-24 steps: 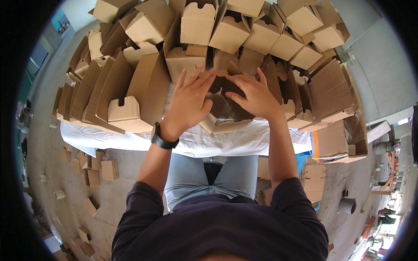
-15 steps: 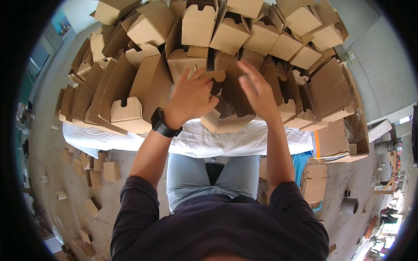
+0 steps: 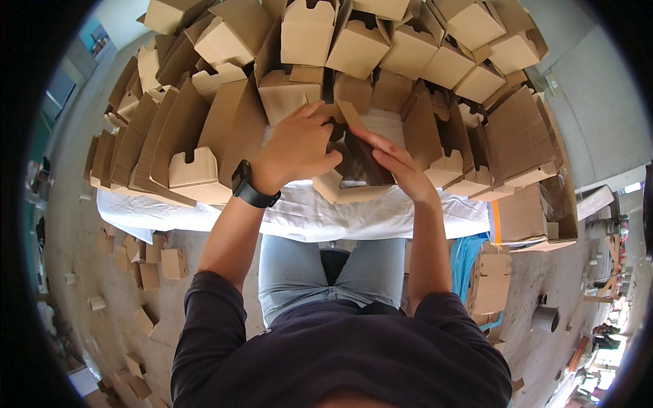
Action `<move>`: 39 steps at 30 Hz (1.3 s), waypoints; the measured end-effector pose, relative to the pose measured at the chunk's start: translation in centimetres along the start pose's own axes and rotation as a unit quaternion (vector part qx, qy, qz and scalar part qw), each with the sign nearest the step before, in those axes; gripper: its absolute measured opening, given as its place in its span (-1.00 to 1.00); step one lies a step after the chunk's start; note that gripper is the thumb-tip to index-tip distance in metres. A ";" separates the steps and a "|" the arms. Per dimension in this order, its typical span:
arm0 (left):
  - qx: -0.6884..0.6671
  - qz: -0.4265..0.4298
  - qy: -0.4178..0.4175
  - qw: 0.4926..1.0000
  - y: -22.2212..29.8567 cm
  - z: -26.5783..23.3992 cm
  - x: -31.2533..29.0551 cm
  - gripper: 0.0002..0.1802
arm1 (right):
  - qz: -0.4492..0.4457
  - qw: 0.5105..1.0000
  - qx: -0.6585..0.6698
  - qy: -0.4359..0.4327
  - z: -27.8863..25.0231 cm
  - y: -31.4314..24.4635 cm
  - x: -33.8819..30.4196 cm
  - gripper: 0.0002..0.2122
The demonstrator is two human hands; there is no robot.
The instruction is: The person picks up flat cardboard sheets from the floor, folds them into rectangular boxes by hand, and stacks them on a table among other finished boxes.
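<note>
A brown cardboard box (image 3: 356, 197) lies in front of me at the near edge of the white-covered table, its inside dark and its end flaps raised. My left hand (image 3: 296, 151) is closed over its left side, the thumb and a curled finger reaching toward the inside. Against the right side of the box rests my right hand (image 3: 398, 162), its fingers stretched out flat along a tilted cardboard panel. A black watch (image 3: 243, 185) is on my left wrist. The parts of the box under my left palm are hidden.
Several open cardboard boxes (image 3: 235, 126) stand packed on the left, and more boxes (image 3: 435, 129) on the right. Others are stacked at the back (image 3: 360, 44). White cloth (image 3: 306, 224) hangs over the near edge. Small cardboard pieces (image 3: 173, 263) lie on the floor.
My right hand has come down and inward onto the right side of the box. The right panel has swung up and inward, uncovering white cloth beside it. My left hand has barely moved.
</note>
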State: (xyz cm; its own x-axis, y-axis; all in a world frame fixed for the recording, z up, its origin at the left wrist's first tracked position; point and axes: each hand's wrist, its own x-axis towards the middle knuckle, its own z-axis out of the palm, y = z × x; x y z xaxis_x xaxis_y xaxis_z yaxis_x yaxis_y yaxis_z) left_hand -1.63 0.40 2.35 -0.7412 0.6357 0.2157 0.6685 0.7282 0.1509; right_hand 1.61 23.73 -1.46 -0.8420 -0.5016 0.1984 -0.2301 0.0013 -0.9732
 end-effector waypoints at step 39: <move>-0.404 0.000 0.238 0.883 3.8 7.2 -5.6 0.18 | -0.111 0.982 -0.040 0.150 3.6 5.3 -6.1 -0.29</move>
State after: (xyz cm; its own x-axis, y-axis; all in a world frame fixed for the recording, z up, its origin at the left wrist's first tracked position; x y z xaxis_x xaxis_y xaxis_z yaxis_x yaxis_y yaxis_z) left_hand 4.59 1.46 -5.27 -0.7599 0.3154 0.5684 0.6369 0.1862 0.7481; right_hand 7.31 23.68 -8.21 -0.8700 -0.2200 0.4412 -0.4514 -0.0042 -0.8923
